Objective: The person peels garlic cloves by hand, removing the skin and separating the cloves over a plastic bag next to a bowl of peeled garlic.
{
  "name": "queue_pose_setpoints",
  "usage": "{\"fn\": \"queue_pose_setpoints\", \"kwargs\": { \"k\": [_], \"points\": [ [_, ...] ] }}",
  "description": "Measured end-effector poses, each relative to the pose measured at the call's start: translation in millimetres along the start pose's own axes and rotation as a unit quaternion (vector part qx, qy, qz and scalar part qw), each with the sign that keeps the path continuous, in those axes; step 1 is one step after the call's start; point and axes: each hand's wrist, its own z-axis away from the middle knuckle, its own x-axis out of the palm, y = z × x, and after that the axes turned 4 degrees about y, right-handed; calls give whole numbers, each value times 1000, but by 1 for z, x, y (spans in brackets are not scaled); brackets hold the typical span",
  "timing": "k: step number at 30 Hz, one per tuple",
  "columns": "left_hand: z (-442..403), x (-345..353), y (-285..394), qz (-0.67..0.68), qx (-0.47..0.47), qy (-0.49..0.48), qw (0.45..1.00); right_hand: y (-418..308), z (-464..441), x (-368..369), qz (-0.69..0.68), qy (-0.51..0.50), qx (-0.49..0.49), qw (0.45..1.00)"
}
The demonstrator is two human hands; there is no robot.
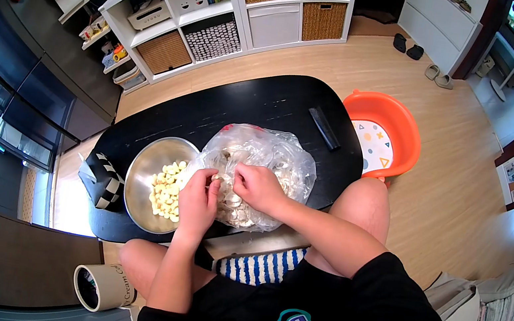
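Note:
A clear plastic bag (297,163) lies open on the black table, full of whitish papery garlic skins (233,210). Over it, my left hand (198,203) pinches what looks like a small garlic clove between thumb and fingertips. Close beside it, my right hand (258,187) is closed, thumb against bent fingers; whatever they hold is too small to make out. Left of the bag stands a round steel bowl (142,169), partly filled with pale yellow peeled garlic cloves (166,190). My left hand is next to the bowl's right side.
On the black table (246,98) lies a dark, narrow object (324,129). A checkered item (108,184) sits at the table's left edge. An orange tub (405,140) stands on the floor at right, a cylindrical container (105,288) at lower left. White shelves (245,21) line the back.

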Motion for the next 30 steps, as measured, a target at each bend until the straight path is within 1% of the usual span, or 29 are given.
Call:
{"fn": "queue_pose_setpoints", "kwargs": {
  "k": [1,5,11,13,14,16,18,19,21,23,25,27,29,30],
  "points": [
    [0,-1,-1,-3,-13,-1,1000,2,0,1,25,-11,-13,1000],
    [0,-2,-2,3,-7,13,1000,-1,1,0,87,-30,-48,995],
    [1,-3,-6,9,8,16,1000,-6,1,-3,124,-68,-24,990],
    [1,-4,-7,63,-2,17,998,-5,1,-4,128,-75,-21,989],
    [2,-4,-9,63,-2,16,998,-5,1,-4,132,-82,-17,988],
    [4,-2,-14,156,-24,18,987,-6,0,-4,127,-78,-8,989],
    [4,-4,-14,172,-34,19,984,-5,1,-3,122,-75,1,990],
    [3,-4,-14,188,-44,20,981,-4,2,-3,105,-62,-18,992],
    [2,-5,-15,177,-41,27,983,-3,3,-3,87,-49,-37,994],
    [0,-5,-16,165,-39,35,985,-7,2,-8,96,-63,-60,991],
    [-1,-6,-18,123,-49,43,990,-6,0,-8,101,-68,-63,991],
    [-2,-7,-16,110,-49,45,992,-7,0,-8,106,-71,-65,990],
    [-3,-7,-15,98,-47,46,993,-10,0,-9,79,-36,-71,994],
    [-3,-7,-15,94,-47,52,993,-9,0,-10,79,-36,-71,994]
  ]
}}
